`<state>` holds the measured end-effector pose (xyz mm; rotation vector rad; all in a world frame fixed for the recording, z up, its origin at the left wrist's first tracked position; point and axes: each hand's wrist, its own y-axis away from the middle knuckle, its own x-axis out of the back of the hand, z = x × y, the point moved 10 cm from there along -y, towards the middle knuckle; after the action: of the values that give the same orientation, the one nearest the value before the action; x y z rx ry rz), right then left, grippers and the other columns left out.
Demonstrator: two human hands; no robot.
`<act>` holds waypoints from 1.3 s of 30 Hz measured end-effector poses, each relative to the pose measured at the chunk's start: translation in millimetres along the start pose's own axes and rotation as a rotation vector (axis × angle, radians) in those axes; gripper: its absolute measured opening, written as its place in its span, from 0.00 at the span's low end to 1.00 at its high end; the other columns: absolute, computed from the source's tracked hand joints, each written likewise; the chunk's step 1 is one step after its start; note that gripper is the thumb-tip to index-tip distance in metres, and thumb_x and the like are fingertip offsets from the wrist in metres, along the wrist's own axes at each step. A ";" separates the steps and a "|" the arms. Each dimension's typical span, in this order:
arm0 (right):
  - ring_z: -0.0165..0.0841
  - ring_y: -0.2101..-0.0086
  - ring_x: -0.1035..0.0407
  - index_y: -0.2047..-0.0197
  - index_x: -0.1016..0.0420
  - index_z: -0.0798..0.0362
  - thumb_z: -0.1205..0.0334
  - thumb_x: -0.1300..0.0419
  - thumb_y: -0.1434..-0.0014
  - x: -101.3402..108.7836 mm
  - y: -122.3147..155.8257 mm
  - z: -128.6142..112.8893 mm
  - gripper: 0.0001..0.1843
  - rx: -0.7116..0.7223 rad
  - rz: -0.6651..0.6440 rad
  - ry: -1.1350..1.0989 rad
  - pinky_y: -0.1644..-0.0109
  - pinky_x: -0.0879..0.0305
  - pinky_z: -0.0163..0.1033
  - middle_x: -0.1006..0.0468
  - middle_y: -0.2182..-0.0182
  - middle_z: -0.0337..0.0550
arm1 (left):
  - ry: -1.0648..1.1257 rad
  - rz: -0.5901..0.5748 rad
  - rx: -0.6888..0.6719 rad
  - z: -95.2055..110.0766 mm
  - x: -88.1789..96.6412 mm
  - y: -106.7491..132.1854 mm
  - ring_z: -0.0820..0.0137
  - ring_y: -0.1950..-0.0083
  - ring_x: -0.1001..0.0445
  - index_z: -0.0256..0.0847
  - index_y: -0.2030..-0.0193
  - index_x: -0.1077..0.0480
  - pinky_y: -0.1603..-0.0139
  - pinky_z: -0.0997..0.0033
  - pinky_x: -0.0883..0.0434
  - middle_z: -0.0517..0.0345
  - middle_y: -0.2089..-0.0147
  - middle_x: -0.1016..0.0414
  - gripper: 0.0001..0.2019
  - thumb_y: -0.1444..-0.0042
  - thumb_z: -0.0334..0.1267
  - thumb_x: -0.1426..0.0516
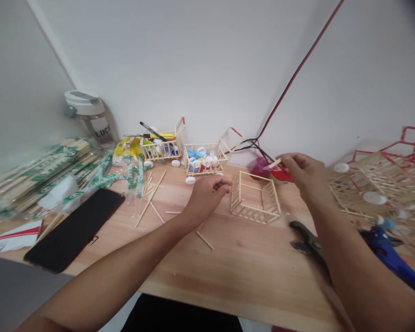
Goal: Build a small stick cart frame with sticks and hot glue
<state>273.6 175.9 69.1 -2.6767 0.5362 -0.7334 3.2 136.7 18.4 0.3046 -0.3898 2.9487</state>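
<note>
Readable text: "LUCK" in dark capitals on the clear bottle (97,127) with white lid, back left; end of label may be cut off. Green-and-white print on the plastic-wrapped stick bundles (44,170) too blurred to read. Black mark on the wooden table (228,281), partly under the flat black phone (76,230), also unclear.

Slatted stick frame (255,215), open box shape, pale wood, sits on table between the hands. Left hand (209,196) just beside its left side, fingers curled in, thumb near fingertips; can't tell if anything is held. Right hand (302,173) is raised, pinching a short pale stick (275,163) near a glossy red dish (282,175).

Behind: two stick carts, left cart (173,148) and middle cart (186,161), with round white wheels, holding colored plastic pieces. Loose thin sticks (151,199) lie left of left hand.
</note>
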 end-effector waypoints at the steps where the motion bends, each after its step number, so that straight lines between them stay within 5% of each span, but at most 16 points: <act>1: 0.33 0.71 0.29 0.64 0.19 0.52 0.50 0.38 0.43 7.4 1.9 0.8 0.14 -0.002 0.021 -0.009 0.64 0.34 0.38 0.20 0.71 0.42 | -0.019 0.002 -0.020 3.2 -0.2 1.1 0.72 0.63 0.23 0.36 0.59 0.22 0.60 0.72 0.29 0.55 0.63 0.18 0.10 0.44 0.26 0.44; 7: 0.32 0.70 0.31 0.68 0.23 0.51 0.49 0.41 0.42 31.1 17.2 24.2 0.14 -0.009 0.077 -0.023 0.66 0.36 0.37 0.22 0.72 0.42 | -0.131 -0.007 -0.115 16.9 -5.7 9.0 0.71 0.61 0.23 0.37 0.58 0.23 0.60 0.72 0.29 0.56 0.61 0.18 0.09 0.43 0.28 0.43; 14: 0.34 0.66 0.28 0.68 0.23 0.50 0.44 0.42 0.42 12.3 24.8 50.2 0.18 -0.042 -0.017 -0.023 0.63 0.34 0.37 0.19 0.69 0.41 | -0.346 -0.060 -0.298 36.5 -23.8 21.9 0.71 0.65 0.26 0.35 0.55 0.24 0.61 0.70 0.31 0.56 0.64 0.21 0.09 0.44 0.30 0.38; 22: 0.37 0.60 0.25 0.68 0.26 0.50 0.39 0.45 0.41 -5.9 29.1 51.2 0.22 -0.081 -0.112 -0.101 0.60 0.31 0.40 0.16 0.62 0.46 | -0.346 -0.042 -0.288 37.6 -24.0 24.4 0.70 0.66 0.26 0.35 0.57 0.24 0.62 0.70 0.31 0.55 0.65 0.21 0.06 0.41 0.31 0.40; 39: 0.32 0.70 0.31 0.70 0.26 0.51 0.41 0.42 0.43 -8.8 28.7 52.7 0.20 -0.085 -0.136 -0.087 0.65 0.31 0.37 0.23 0.71 0.41 | -0.381 -0.061 -0.266 28.7 -30.5 25.2 0.68 0.62 0.24 0.38 0.64 0.24 0.58 0.69 0.31 0.55 0.62 0.19 0.05 0.42 0.28 0.42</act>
<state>287.2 164.8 11.0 -2.8313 0.3748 -0.6402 33.4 101.1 32.8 0.8270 -0.7945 2.7257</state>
